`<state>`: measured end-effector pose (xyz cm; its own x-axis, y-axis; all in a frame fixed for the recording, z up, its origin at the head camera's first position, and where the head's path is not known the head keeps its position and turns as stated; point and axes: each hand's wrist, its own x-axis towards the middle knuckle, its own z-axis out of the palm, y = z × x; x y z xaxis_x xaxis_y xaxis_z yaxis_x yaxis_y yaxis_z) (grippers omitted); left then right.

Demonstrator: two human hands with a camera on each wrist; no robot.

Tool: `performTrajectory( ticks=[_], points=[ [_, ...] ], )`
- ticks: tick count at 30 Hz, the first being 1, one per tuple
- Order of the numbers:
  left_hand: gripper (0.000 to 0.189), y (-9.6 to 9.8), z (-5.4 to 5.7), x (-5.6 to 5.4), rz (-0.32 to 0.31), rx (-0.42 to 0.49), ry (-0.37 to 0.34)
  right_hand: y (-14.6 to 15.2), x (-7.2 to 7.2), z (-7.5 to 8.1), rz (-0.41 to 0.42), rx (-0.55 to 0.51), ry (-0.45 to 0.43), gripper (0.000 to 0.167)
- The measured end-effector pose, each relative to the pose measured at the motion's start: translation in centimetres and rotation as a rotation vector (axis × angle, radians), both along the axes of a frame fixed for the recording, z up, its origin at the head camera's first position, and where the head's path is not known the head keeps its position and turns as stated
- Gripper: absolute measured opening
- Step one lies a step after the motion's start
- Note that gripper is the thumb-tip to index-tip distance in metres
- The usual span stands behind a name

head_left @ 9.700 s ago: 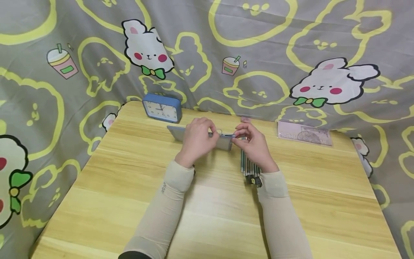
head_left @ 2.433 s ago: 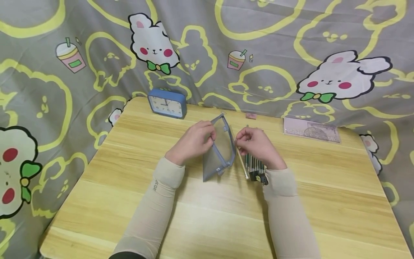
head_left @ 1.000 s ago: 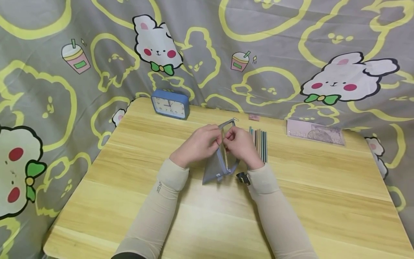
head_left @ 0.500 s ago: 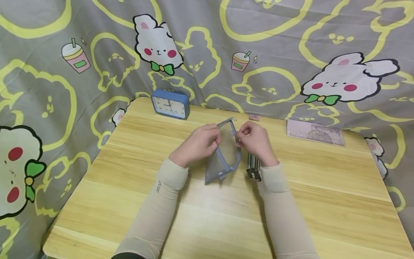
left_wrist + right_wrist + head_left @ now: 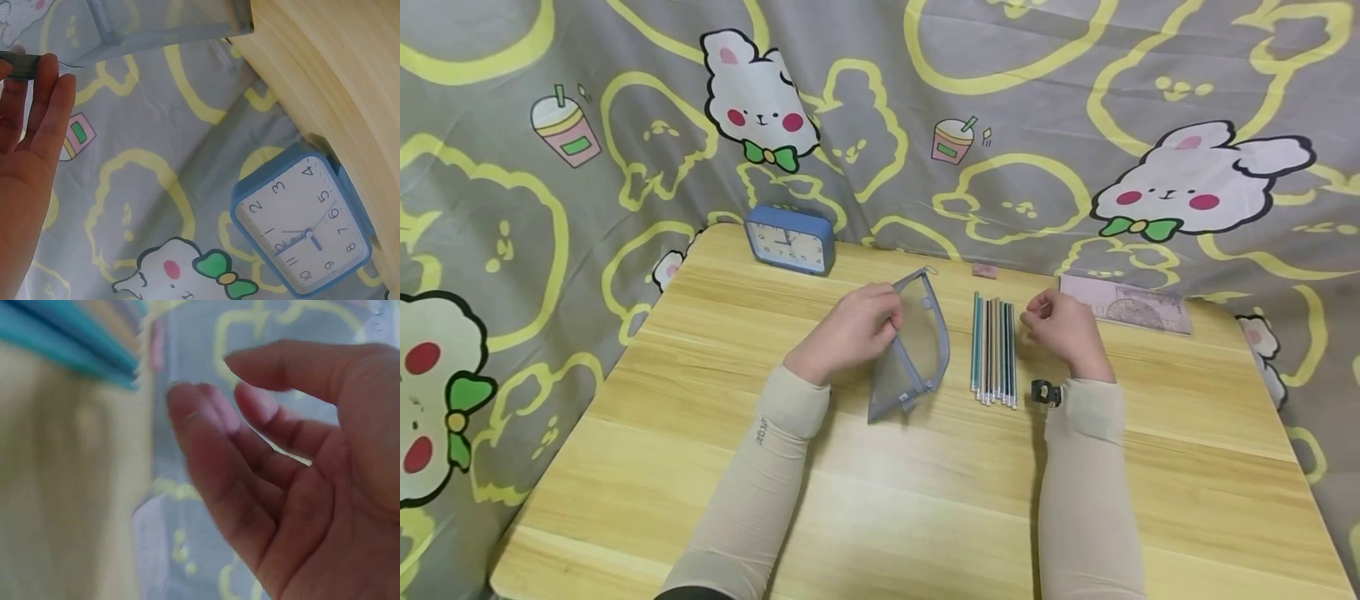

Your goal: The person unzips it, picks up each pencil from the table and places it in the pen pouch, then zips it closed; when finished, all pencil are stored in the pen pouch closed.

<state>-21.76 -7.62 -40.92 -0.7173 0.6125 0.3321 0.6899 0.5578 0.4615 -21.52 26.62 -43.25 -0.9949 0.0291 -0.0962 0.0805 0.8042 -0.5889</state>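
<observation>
My left hand (image 5: 857, 329) pinches the upper edge of a grey-blue mesh zipper pouch (image 5: 895, 390), whose mouth gapes towards the right. The left wrist view shows the thumb and fingers on the pouch's edge, with its mesh side (image 5: 175, 25) above. A row of pencils (image 5: 995, 350) in teal, dark and tan lies side by side on the table, right of the pouch. Just right of that row hovers my right hand (image 5: 1067, 329), its fingers loosely bent. Nothing lies between its thumb and fingers (image 5: 212, 469) in the right wrist view. Whatever lies inside the pouch is not visible.
A blue alarm clock (image 5: 790, 242) stands at the back left of the wooden table (image 5: 880, 500). A small pink eraser-like block (image 5: 984, 271) lies at the back edge. Behind the right hand is a flat pale-pink printed pouch (image 5: 1142, 308). A patterned curtain (image 5: 865, 108) hangs behind.
Since the earliest frame, the pouch has been unzipped and turned. A second ago the right hand held a pencil at the pouch's mouth; now empty, it has moved right past the pencil row.
</observation>
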Motion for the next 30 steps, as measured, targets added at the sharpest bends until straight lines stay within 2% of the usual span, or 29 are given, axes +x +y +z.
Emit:
performTrajectory(
  ticks=[6, 9, 19, 30],
  points=[
    [0.017, -0.1, -0.1, 0.0, 0.006, 0.001, 0.003, 0.2, -0.4, -1.6, 0.090, 0.060, -0.137, 0.027],
    [0.017, -0.1, -0.1, 0.0, 0.007, 0.000, 0.003, -0.2, -0.6, -1.9, 0.121, 0.075, -0.158, 0.027],
    [0.016, 0.1, -0.1, 0.0, 0.001, -0.004, 0.003, -1.2, -0.4, -1.1, 0.198, 0.182, -0.208, 0.016],
    [0.016, 0.1, -0.1, 0.0, -0.001, -0.002, 0.010, -1.8, -0.4, -0.8, 0.145, 0.265, -0.241, 0.016]
  ],
)
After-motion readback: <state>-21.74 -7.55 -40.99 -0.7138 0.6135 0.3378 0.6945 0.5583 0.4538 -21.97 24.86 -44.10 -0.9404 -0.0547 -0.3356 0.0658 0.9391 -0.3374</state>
